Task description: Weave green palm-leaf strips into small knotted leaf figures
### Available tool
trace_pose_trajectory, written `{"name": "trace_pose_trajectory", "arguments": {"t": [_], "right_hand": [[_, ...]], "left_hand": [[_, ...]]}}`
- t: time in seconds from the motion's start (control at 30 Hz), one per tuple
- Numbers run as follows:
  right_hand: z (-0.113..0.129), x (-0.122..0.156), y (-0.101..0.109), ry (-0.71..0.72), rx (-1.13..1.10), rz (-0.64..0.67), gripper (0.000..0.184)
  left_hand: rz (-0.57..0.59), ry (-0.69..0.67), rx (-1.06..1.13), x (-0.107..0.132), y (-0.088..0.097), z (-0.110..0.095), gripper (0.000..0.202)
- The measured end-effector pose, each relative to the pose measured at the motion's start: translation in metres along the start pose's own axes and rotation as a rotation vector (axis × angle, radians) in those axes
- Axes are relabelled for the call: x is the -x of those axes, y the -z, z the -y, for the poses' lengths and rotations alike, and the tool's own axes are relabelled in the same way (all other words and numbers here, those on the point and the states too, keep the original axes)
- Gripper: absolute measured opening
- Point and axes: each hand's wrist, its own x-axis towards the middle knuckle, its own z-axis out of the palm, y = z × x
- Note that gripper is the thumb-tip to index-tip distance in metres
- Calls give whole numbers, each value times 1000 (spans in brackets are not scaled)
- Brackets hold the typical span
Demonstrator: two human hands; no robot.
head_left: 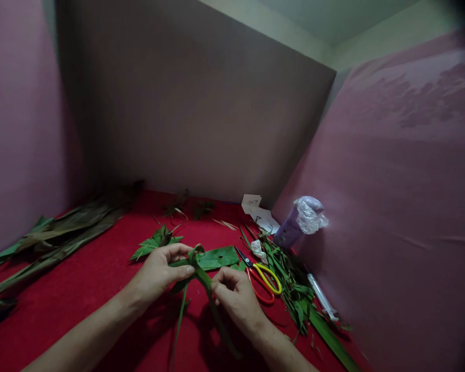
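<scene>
Both of my hands work a long green leaf strip [213, 258] over a red cloth. My left hand [160, 271] is closed around a folded loop of the strip, thumb pressing its side. My right hand [234, 297] pinches the strip's lower part, which trails toward me. A wider piece of the leaf lies flat just beyond my fingers. Scissors with red and yellow handles [261, 279] rest right beside my right hand.
Long dried and green leaves [50, 237] are piled at the left. Leaf trimmings [290, 279] heap at the right, near a purple bottle with a plastic-wrapped top [298, 222], a white pen-like object [321, 297] and white paper scraps [256, 209]. Pink and grey walls enclose the red cloth [85, 284].
</scene>
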Motion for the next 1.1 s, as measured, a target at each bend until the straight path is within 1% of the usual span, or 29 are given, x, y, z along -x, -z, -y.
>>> {"name": "trace_pose_trajectory", "arguments": {"t": [0.13,0.2,0.23,0.3,0.33,0.37,0.43,0.53,0.63,0.77,0.83,0.93,1.0,1.07,1.1], "right_hand": [[-2,-4,8,-25,36,77,14],[1,-4,11,36,72,65,14],[4,-3,12,102,108,8,13],[11,0,14,287,213,-161,7],[14,2,14,382,257,-211,12],[17,4,14,467,300,-236,16],[19,7,13,588,410,-234,21],[17,8,12,680,625,-223,22],[15,7,13,749,775,-225,17],[16,4,17,825,868,-204,16],[19,4,20,836,908,-151,16],[27,4,25,817,941,-19,12],[32,5,26,800,937,58,11],[35,5,27,787,913,86,13],[35,6,27,782,894,73,15]], "left_hand": [[-16,35,4,-1,1,2,24],[-15,51,3,-2,1,2,24],[-11,56,0,-2,1,2,24],[3,61,-11,-2,-1,1,23],[13,63,-21,-1,-3,0,23],[27,65,-32,0,-5,0,23],[58,58,-53,3,-10,0,21],[109,50,-73,7,-17,2,19],[130,87,-80,9,-20,6,20],[140,111,-82,9,-21,7,23],[140,96,-100,8,-21,6,21],[133,45,-153,9,-21,5,18],[158,23,-160,9,-22,6,16],[197,17,-146,9,-22,6,15],[204,18,-139,9,-22,6,14]]}}
